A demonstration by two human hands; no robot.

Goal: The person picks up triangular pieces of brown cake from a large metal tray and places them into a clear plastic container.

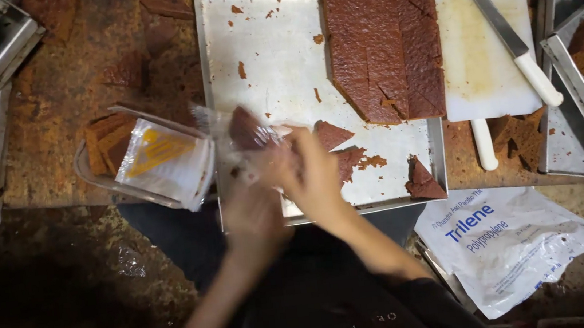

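Both hands, left hand (254, 216) and right hand (312, 176), grip a crinkly clear bag (245, 136) holding a brown slice (244, 127). Beneath lies a flat metal tray (272, 56)

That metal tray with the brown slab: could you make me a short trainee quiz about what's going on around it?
1. True or false: the knife lies on the white cutting board.
2. What do both hands hold over the metal tray? A) a spoon B) a clear plastic wrapper with a brown piece C) a brush
3. Which side of the tray does the big brown slab cover, as the picture shows it?

Key
1. True.
2. B: the left hand and right hand are blurred around the clear plastic wrapper.
3. The right side.
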